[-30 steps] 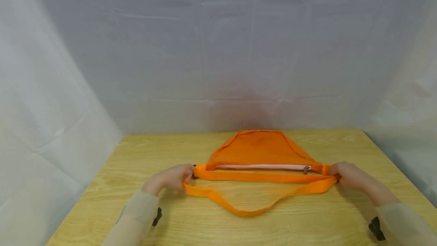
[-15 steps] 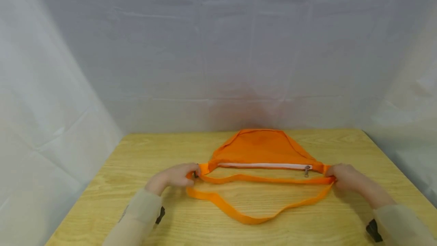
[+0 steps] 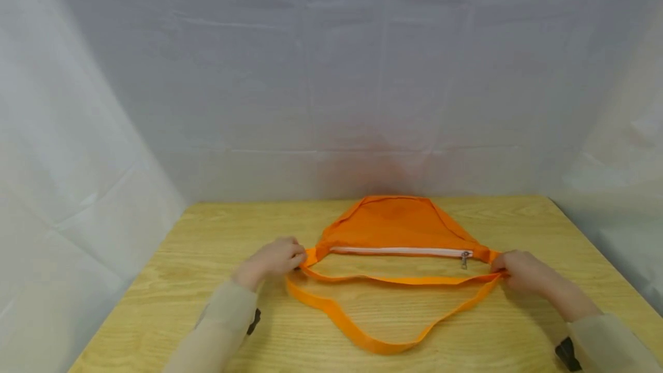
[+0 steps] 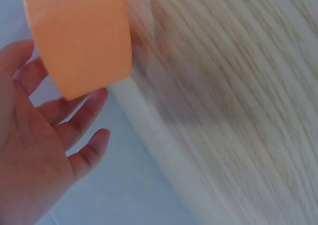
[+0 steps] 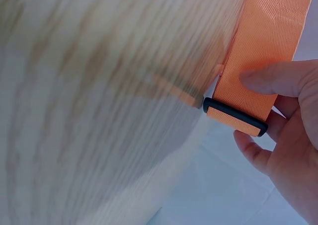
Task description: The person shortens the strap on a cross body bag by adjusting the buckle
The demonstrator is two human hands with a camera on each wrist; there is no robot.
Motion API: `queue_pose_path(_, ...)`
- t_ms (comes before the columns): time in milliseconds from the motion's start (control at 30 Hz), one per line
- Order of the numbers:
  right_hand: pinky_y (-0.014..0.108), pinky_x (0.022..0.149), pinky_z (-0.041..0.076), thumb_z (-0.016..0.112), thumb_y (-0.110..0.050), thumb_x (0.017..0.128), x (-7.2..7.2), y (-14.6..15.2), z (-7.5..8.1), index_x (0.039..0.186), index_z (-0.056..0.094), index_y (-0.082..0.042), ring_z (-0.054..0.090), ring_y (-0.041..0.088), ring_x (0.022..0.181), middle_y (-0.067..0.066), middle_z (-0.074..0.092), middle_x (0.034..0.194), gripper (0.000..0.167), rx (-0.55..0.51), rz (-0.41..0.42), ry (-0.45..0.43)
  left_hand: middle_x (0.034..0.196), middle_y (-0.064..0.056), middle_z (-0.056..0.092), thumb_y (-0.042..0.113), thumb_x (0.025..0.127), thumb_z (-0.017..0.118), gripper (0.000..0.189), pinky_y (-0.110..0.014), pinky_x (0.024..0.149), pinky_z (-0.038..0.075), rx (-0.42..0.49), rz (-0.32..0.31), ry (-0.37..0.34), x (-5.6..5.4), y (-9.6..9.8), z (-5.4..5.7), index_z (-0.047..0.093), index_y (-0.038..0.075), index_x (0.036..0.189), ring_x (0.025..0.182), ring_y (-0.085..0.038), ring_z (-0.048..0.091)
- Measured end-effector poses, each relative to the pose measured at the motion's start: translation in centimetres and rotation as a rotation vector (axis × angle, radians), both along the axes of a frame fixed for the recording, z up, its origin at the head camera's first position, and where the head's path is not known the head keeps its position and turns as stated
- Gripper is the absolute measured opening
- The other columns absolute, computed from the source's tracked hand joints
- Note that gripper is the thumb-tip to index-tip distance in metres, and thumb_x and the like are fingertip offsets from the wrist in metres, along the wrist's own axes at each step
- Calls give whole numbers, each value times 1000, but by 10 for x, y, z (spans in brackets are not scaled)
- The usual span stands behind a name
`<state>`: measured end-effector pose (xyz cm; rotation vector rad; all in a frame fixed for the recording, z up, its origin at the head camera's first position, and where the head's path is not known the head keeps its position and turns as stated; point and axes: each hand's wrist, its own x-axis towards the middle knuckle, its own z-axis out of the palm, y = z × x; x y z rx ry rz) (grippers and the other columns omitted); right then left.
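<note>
An orange waist bag (image 3: 396, 223) lies flat at the back of the table, its white zipper (image 3: 399, 251) toward me and the metal zip pull (image 3: 464, 258) at the right. My left hand (image 3: 277, 257) holds the strap at the bag's left end; in the left wrist view a broad fold of strap (image 4: 82, 38) hides part of the bent fingers (image 4: 89, 150). At the other end my right hand (image 3: 525, 272) pinches the strap (image 5: 263, 41) between thumb and fingers, beside a black slide buckle (image 5: 234, 116). Two lengths of orange strap (image 3: 383, 345) run between the hands, the nearer sagging toward me.
The bag rests on a light wood-grain table (image 3: 217, 229). A pale plastic sheet (image 3: 331, 73) hangs behind the table, with more sheeting (image 3: 67, 189) at the sides. Both forearms, in light sleeves (image 3: 223, 315), reach in from the front.
The left hand has moved slightly forward and right, and the right hand slightly left. The nearer strap length sags further toward me, and the other has slackened.
</note>
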<state>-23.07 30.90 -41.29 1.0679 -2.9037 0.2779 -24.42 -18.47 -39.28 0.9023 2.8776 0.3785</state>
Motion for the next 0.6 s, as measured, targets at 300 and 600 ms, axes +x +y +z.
queue_pose_path(300, 26, 50, 36, 58, 15, 59, -1, 0, -1, 62, 56, -17, 42, 6, 57, -12, 49, 65, 32, -41, 45, 21, 55, 3, 43, 11, 77, 62, 19, -27, 50, 36, -41, 272, -14, -1, 22, -3, 54, 11, 60, 51, -12, 40)
queue_pose_path(600, 23, 49, 28, 51, 18, 52, -3, 0, -3, 56, 46, -18, 30, 4, 54, -13, 38, 61, 37, -79, 104, 76, 62, -3, 46, 3, 63, 63, 15, -31, 53, 38, -19, 443, -44, 6, 13, -1, 49, 7, 64, 57, -19, 42)
